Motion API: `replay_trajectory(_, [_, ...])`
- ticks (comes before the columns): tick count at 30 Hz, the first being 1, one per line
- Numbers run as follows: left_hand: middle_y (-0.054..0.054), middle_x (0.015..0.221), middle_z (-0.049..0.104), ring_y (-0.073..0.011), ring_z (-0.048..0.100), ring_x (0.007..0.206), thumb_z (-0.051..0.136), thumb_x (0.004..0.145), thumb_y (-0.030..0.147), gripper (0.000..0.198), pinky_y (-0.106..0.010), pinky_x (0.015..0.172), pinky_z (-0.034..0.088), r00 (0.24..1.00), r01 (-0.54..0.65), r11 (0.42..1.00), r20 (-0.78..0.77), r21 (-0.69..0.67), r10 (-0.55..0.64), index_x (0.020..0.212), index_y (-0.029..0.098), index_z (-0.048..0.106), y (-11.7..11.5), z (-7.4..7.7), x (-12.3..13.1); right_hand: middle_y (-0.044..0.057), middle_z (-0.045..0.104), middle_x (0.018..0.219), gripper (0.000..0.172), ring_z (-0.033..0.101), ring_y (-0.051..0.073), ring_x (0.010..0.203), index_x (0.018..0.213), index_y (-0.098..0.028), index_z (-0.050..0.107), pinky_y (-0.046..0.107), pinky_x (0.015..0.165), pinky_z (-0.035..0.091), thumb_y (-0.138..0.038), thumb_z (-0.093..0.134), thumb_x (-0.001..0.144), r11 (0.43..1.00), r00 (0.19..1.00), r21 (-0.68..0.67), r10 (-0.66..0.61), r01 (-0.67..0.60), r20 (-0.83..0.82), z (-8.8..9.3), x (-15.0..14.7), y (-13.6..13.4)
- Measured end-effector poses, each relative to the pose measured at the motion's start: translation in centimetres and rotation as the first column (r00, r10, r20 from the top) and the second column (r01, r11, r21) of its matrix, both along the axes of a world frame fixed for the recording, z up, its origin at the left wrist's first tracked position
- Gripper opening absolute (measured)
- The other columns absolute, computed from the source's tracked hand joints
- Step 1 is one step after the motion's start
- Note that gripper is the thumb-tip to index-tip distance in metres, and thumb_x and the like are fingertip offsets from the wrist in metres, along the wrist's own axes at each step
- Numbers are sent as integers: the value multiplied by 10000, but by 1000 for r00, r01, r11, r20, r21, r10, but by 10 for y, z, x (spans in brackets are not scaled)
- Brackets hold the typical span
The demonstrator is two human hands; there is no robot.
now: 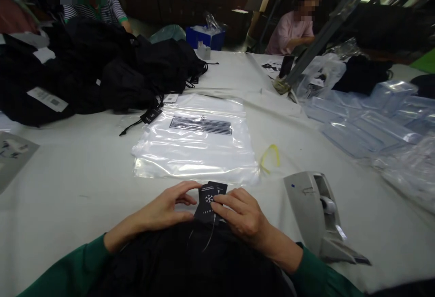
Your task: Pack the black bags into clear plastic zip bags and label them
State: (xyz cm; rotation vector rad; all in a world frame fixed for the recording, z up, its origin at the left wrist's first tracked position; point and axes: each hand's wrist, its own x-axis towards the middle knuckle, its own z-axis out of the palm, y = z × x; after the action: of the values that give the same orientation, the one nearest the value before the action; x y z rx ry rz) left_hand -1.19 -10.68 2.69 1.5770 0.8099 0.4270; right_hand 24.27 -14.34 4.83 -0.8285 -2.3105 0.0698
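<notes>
Two overlapping black hang tags (206, 197) with a white snowflake print lie at the table's near edge, a thin string trailing from them. Black fabric (190, 261) fills the space below, between my forearms. My right hand (243, 213) grips the tags, its fingers across their face and its thumb out of sight. On the other side, my left hand (170, 206) curves with fingers apart, the index fingertip at the tags' upper left corner and the thumb by their lower left edge. Just beyond lies a stack of clear plastic bags (193, 152) with a printed dark text block.
A grey tape dispenser (314, 215) stands right of my hand, near a yellow strap loop (271, 158). Black drawstring bags (112, 70) are heaped at left. Clear plastic boxes (367, 116) lie at right, behind a slanted metal post (326, 34). Two people sit across the table.
</notes>
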Motion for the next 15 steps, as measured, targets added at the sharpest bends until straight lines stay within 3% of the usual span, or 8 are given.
replay_trajectory(2, [-91,1467,406,-223,607,1034,672,776,245,609,-385,948,495,999,-34,982,-13,187,37,1359,297,503,-2,3,4,84,730,966,222,611,181,774,1076,-174,656,325,666,455,-100,515,923,1000,999,24,4,-3,-34,3,0,0])
replay_trajectory(4, [-93,1452,433,-227,607,1034,614,825,248,440,-364,951,479,999,-11,939,-46,343,29,1265,278,607,-1,6,9,73,738,961,211,624,193,807,1054,-181,665,347,700,463,-96,543,905,1000,998,13,11,-10,-59,4,-3,1])
replay_trajectory(6, [-99,1308,573,-231,616,1029,535,887,267,295,-339,944,470,997,59,914,-72,401,-33,1136,247,693,0,11,14,69,745,969,171,644,219,887,1007,-193,682,386,774,480,-126,570,896,999,993,-40,20,-24,-115,2,-6,1])
replay_trajectory(8, [-92,1097,679,-232,637,982,497,919,314,276,-321,908,482,986,159,916,-103,369,-130,1035,227,732,2,17,12,66,750,959,147,671,215,911,979,-201,698,371,807,506,-186,566,916,973,981,-218,27,-70,-194,1,-8,0])
replay_trajectory(10, [-87,1039,700,-248,638,1009,514,915,380,294,-331,928,478,985,155,943,-122,295,-124,1025,222,737,0,27,-3,52,756,910,177,700,182,821,986,-205,714,296,734,536,-250,549,940,871,968,-472,14,-135,-252,1,-8,-4])
replay_trajectory(13, [-91,1257,629,-293,591,1147,549,874,514,444,-395,1019,440,992,-101,989,-71,110,109,1222,256,647,-22,43,-52,26,754,860,215,704,156,732,999,-225,740,234,650,540,-313,553,939,650,964,-738,-33,-181,-266,5,-6,-9])
replay_trajectory(15, [-92,1371,553,-344,556,1201,653,729,646,737,-442,1032,437,969,-248,969,-14,-11,248,1359,285,527,-52,49,-86,29,750,895,212,704,170,798,982,-232,755,251,722,549,-334,581,917,552,955,-806,-54,-216,-293,8,-6,-11])
